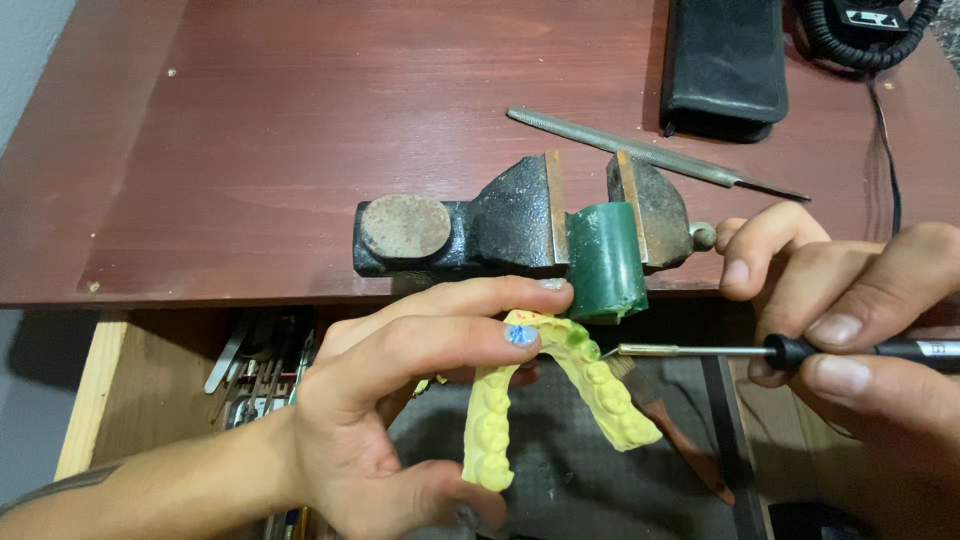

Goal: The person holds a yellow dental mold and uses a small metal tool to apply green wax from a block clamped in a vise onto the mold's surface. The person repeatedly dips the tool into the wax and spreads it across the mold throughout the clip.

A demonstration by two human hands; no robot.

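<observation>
- Yellow plaster dental cast (545,395), horseshoe-shaped with moulded teeth, held in front of the worktop's (250,150) near edge, above an open drawer. Its arch points up toward the vise; its two arms point down toward the person.
- Left hand (400,400): fingers clamped on the cast, index finger and thumb pinching the top of the arch, the thumb lower down near the end of the left arm. A blue mark shows on one fingernail.
- Small green patch sits on the cast's arch, beside red marks.
- Right hand (850,320): fingers closed around a slim black-handled instrument (790,351) with a thin metal shaft. It lies roughly level, its tip touching or just beside the green patch on the cast; exact contact cannot be told.
- Dark, rusty bench vise (520,225) stands on the reddish-brown wooden worktop at its front edge. Its jaws grip a green block (605,260), which hangs past the edge, just above the cast.
- Long metal file (650,152) lies diagonally on the worktop behind the vise.
- Black case (725,60) lies at the far side, and a coiled black cable (865,40) sits in the far right corner.
- Small brush (670,420) with a reddish handle lies below the cast on a dark mat.
- Drawer (130,390) at the left holds assorted metal hand tools (255,375); too crowded to tell them apart.
</observation>
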